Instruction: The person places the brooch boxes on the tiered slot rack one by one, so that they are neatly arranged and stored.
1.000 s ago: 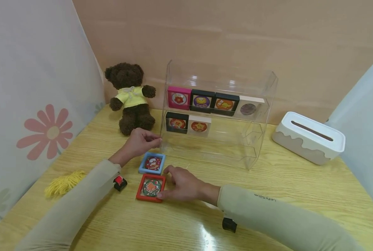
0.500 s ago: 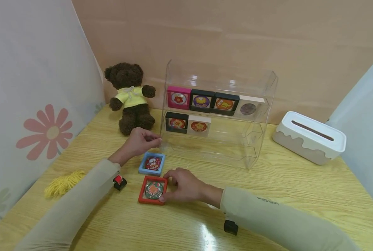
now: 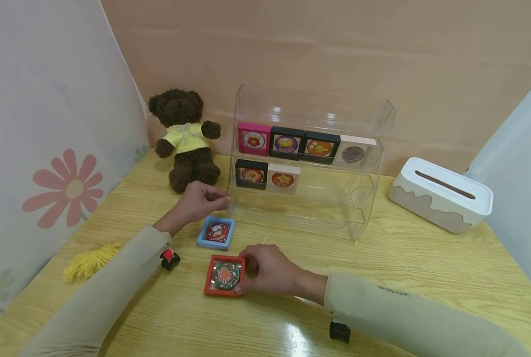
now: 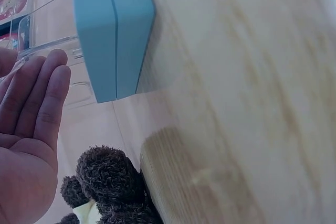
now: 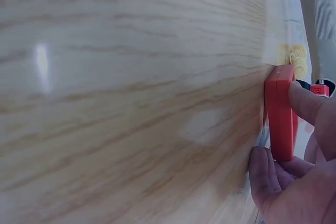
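In the head view my right hand [image 3: 271, 271] grips a red square display frame [image 3: 208, 277] by its right side, thumb at the near corner and fingers at the far one. A round green-and-orange badge [image 3: 226, 275] shows in its window. The right wrist view has the red frame [image 5: 281, 114] low over the tabletop, between thumb and fingers. My left hand [image 3: 198, 202] pinches the left edge of a clear acrylic rack [image 3: 310, 198]. Just to the near side of that hand, a light blue frame [image 3: 216, 245] with a red badge lies flat on the table.
On the rack's upper tier stand several framed badges [image 3: 287, 144]; two more [image 3: 251, 174] are one tier lower. A brown teddy bear [image 3: 189, 168] sits left of the rack. A tissue box [image 3: 441, 196] is at the right, and yellow yarn [image 3: 92, 261] lies by my left sleeve.
My right hand has moved the red frame right and toward me, away from the blue frame, its fingers closing on the frame's side. The left hand has stayed at the rack.
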Demonstrator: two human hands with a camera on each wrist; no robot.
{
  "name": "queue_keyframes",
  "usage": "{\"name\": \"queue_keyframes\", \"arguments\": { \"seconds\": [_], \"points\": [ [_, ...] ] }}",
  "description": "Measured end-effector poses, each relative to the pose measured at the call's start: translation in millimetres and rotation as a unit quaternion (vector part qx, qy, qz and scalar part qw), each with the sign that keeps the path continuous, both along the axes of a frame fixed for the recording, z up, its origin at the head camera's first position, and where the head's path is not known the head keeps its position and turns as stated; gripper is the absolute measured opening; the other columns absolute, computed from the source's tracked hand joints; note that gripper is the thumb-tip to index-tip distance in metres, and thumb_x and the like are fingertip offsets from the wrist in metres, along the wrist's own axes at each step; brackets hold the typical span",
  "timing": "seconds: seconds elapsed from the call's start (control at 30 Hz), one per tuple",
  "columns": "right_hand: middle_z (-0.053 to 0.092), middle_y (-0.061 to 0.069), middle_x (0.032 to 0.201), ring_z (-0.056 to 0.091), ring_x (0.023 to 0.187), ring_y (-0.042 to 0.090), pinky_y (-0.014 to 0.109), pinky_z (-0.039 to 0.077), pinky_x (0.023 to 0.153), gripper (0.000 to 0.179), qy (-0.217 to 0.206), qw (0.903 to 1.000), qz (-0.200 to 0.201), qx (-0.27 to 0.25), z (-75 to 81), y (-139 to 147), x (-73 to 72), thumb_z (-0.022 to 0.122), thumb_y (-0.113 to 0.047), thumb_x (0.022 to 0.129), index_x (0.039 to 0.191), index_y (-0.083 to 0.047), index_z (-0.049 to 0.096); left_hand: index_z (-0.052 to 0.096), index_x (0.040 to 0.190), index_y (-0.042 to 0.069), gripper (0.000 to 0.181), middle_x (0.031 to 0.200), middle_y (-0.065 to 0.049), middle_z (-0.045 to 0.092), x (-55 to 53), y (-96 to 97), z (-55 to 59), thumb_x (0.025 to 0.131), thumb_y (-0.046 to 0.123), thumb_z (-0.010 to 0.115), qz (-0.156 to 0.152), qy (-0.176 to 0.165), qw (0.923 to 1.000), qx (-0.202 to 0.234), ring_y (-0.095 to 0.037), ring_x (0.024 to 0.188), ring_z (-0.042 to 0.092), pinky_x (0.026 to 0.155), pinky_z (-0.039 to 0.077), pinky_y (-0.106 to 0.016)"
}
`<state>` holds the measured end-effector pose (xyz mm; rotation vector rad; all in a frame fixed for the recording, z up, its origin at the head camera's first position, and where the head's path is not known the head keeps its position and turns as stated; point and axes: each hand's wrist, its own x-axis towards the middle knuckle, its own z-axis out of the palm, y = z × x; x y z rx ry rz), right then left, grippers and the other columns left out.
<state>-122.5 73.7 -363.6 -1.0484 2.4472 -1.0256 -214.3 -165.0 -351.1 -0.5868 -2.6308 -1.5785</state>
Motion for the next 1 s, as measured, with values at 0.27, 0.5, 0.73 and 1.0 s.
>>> {"name": "queue_keyframes", "arguments": {
  "seconds": [0.27,0.5,0.73,1.0],
  "points": [
    [0.066,-0.004,0.089,0.061,0.08,0.009,0.022,0.049,0.072,0.043,-0.001,0.9996,-0.002,-0.03,2.0,10.5,6.8,0.087,-0.025,0.07,0.102,-0.007,0.066,0.074,0.098,-0.003,0.019,0.081,-0.01,0.071,-0.3,0.2,-0.2,0.09,0.013,0.067,-0.001,-0.006,1.0,0.001,-0.023,0.074,0.069,0.065,0.056,-0.033],
    [0.068,-0.005,0.08,0.062,0.071,0.007,0.021,0.053,0.063,0.026,0.011,0.9959,-0.011,-0.09,2.8,24.0,11.4,0.084,-0.013,0.074,0.096,-0.005,0.073,0.073,0.097,-0.004,0.019,0.081,-0.011,0.071,-0.6,-0.5,-0.4,0.09,0.011,0.067,-0.005,-0.003,1.0,0.003,-0.025,0.075,0.069,0.066,0.056,-0.033],
    [0.071,0.003,0.085,0.064,0.07,0.003,0.018,0.052,0.06,0.022,0.06,0.99,-0.01,-0.127,2.2,38.5,15.0,0.078,-0.011,0.079,0.096,0.002,0.074,0.073,0.097,-0.005,0.019,0.081,-0.011,0.071,-0.4,-1.0,-0.6,0.09,0.012,0.067,-0.008,-0.004,0.9999,0.006,-0.026,0.075,0.069,0.066,0.056,-0.032],
    [0.071,0.006,0.084,0.066,0.073,0.007,0.02,0.053,0.057,0.014,0.104,0.978,-0.007,-0.181,-0.6,50.4,19.7,0.077,-0.007,0.08,0.092,0.001,0.075,0.072,0.098,-0.007,0.02,0.083,-0.014,0.071,-2.4,-1.3,-2.0,0.09,0.011,0.067,-0.019,-0.017,0.9995,0.018,-0.03,0.076,0.069,0.067,0.056,-0.034]
  ]
}}
